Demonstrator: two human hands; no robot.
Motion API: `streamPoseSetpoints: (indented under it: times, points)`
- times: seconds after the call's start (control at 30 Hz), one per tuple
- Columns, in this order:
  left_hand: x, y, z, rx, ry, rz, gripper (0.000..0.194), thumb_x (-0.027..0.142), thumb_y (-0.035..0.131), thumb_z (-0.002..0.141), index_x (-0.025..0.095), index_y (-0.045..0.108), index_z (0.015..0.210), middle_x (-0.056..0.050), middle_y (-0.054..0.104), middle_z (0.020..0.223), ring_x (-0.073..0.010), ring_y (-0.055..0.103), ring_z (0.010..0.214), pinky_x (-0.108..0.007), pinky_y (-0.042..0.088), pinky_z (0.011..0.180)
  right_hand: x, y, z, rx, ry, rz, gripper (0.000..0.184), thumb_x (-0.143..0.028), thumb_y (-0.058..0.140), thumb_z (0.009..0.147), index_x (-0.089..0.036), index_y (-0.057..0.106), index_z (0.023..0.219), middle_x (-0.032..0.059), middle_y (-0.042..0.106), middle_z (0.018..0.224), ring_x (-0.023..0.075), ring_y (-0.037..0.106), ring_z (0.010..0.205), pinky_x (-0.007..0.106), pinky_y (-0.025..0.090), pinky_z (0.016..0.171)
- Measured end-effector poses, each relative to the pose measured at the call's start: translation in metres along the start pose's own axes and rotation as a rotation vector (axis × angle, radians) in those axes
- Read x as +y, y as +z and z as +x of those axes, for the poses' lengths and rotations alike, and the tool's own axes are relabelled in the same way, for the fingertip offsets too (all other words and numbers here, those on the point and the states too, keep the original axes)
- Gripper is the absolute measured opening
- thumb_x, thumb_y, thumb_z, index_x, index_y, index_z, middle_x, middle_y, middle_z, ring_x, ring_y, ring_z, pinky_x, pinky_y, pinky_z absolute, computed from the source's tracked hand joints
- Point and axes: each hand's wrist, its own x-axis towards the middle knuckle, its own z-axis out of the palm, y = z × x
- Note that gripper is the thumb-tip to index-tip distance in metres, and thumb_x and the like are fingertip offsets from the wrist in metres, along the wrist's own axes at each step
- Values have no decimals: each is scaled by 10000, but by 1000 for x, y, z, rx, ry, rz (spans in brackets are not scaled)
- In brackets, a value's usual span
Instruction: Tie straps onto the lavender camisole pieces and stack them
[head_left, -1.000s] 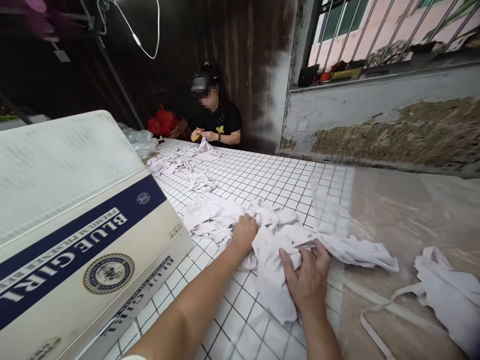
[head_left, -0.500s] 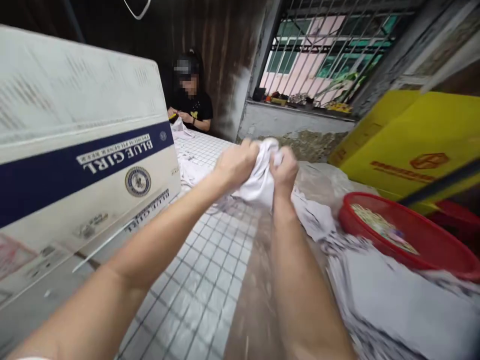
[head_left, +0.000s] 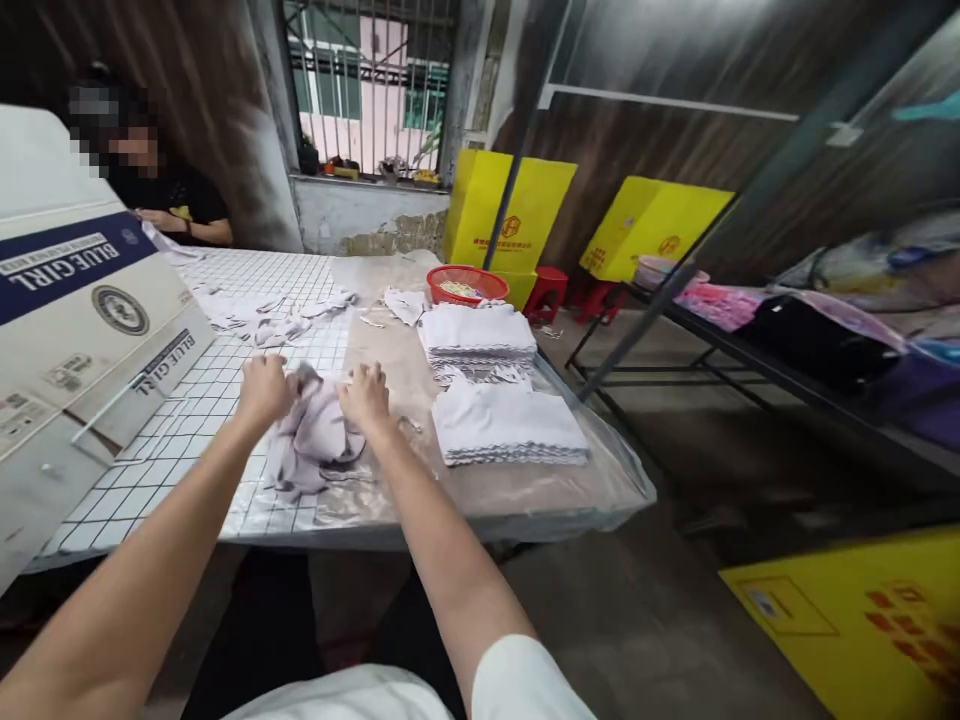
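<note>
A crumpled pale lilac-white piece of cloth (head_left: 319, 432) hangs in loose folds low over the near part of the table, between my two hands. My left hand (head_left: 266, 388) is closed at its upper left edge, beside a darker grey patch of fabric. Fingers curled, my right hand (head_left: 365, 398) grips the upper right edge. The fingertips are partly hidden in both cases. To the right of my right hand lie two stacks of flat white cloth pieces, a nearer stack (head_left: 510, 420) and a farther stack (head_left: 476, 330).
A Blue Girl carton (head_left: 82, 270) stands at the left on the grid-patterned table cover (head_left: 202, 420). Loose cloth scraps (head_left: 281, 325) lie farther back. A red basket (head_left: 461, 285) sits behind the stacks. Across the table is a person (head_left: 169, 190). A metal post (head_left: 637, 325) rises at the right.
My hands have come down and nearer with the cloth, which was bunched up between my fists and now hangs looser. My view has turned right, bringing in both stacks and the rack.
</note>
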Motion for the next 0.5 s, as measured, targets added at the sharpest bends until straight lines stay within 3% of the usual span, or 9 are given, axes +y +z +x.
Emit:
streamPoseSetpoints:
  times: [0.13, 0.2, 0.27, 0.37, 0.43, 0.5]
  points:
    - [-12, 49, -98, -191, 128, 79, 476, 395, 551, 900, 241, 529, 1349, -119, 503, 1453, -343, 431, 1325, -470, 371, 1088, 45, 25, -94, -169, 3, 42, 305, -366, 558, 941, -191, 615, 1184, 145, 537, 1341, 282, 475, 1247, 418, 416, 1002]
    - [-13, 63, -129, -255, 150, 128, 487, 423, 518, 926, 322, 503, 1403, -64, 408, 1558, -338, 360, 1402, -505, 286, 1144, 56, 33, -123, -240, -68, 28, 345, -373, 556, 940, -200, 599, 1235, 144, 517, 1392, 292, 433, 1292, 457, 359, 1055]
    - [-18, 70, -140, -252, 118, 148, 453, 408, 452, 964, 368, 500, 1412, -33, 372, 1588, -321, 330, 1434, -530, 239, 1162, 60, 40, -139, -281, -151, 34, 380, -372, 564, 938, -212, 584, 1282, 139, 497, 1435, 294, 405, 1328, 485, 321, 1090]
    - [-35, 69, -135, -223, 24, 144, 438, 372, 404, 982, 390, 511, 1406, -17, 365, 1595, -300, 336, 1442, -544, 265, 1150, 55, 42, -144, -300, -202, 124, 358, -339, 612, 906, -230, 624, 1247, 128, 503, 1432, 292, 421, 1324, 485, 340, 1087]
    - [-51, 66, -127, -221, -55, 145, 458, 352, 371, 987, 366, 499, 1427, -23, 340, 1608, -307, 317, 1455, -552, 274, 1147, 50, 31, -143, -299, -186, 275, 277, -296, 617, 887, -221, 676, 1147, 123, 572, 1319, 267, 503, 1224, 441, 407, 1031]
    - [-65, 63, -121, -219, -128, 145, 491, 326, 335, 991, 317, 468, 1464, -50, 325, 1613, -324, 289, 1468, -567, 269, 1148, 45, 9, -144, -308, -190, 510, 208, -296, 581, 891, -209, 703, 1035, 90, 643, 1082, 211, 588, 1000, 363, 482, 893]
